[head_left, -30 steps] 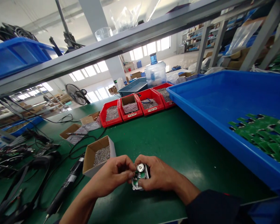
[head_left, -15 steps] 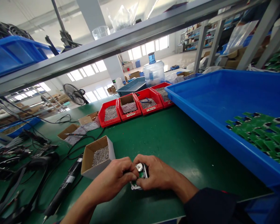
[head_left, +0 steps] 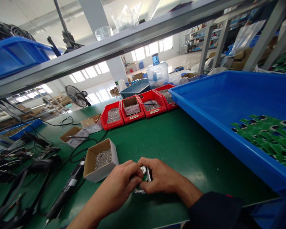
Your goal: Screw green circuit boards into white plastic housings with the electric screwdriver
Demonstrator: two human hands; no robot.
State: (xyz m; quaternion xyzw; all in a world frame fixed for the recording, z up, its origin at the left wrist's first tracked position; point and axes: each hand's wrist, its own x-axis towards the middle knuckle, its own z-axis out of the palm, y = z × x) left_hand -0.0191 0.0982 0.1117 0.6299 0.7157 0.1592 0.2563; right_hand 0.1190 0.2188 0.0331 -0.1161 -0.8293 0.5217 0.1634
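From where I stand, the small white housing sits between the person's two hands at the near middle of the green bench. The right hand grasps it from the right side, thumb on the near part and fingers curled round the far end, probably to steady it while the other hand does the fine work. The left hand bends in from the left, thumb and fingertips drawn together over the housing. I can't tell whether they pinch anything, since the knuckles cover that spot. A round silver part and a sliver of green board show between the hands.

Just beyond the left forearm stands a cardboard box of small metal pieces, close enough, I'd judge, for easy picking, though it crowds that arm's way forward. Left of it lies a black power tool, tip toward the near edge, and farther left a tangle of black straps and cables. Red bins line the far side, with labels facing the worker. On the right, a big blue tray of green circuit boards hems in that side.
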